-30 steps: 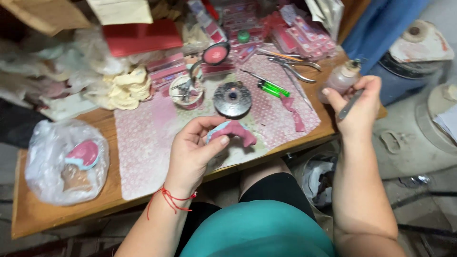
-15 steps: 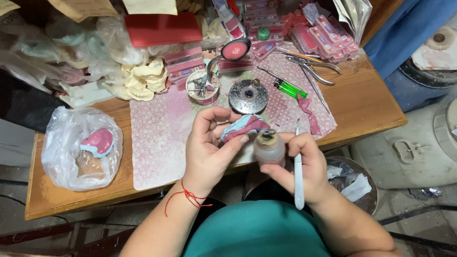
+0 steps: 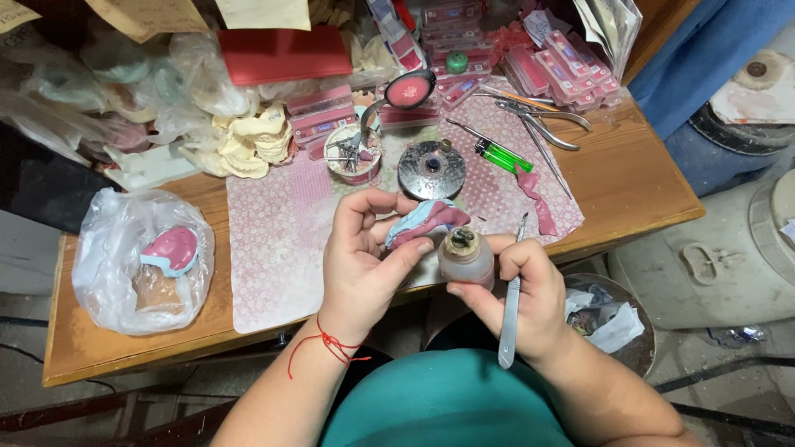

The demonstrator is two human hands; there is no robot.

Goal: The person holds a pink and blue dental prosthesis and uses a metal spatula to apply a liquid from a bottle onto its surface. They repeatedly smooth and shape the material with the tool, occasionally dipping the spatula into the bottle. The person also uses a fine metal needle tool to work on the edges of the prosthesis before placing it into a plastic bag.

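Both hands occupied above the near edge of a wooden workbench (image 3: 646,186).

The left hand (image 3: 360,257) is closed around a pink and blue moulded piece (image 3: 422,222), thumb pressed against its lower edge, held above the patterned mat (image 3: 273,240). The right hand (image 3: 522,290) grips a small open-topped bottle (image 3: 465,257) between thumb and fingertips, just beside the moulded piece, and also carries a slim metal hand tool (image 3: 512,310) lying along the palm, tip upward. On the bench behind: a round metal burner (image 3: 431,169), a green lighter (image 3: 497,155), pliers (image 3: 551,124), and at left a plastic bag (image 3: 124,257) containing another pink and blue piece.
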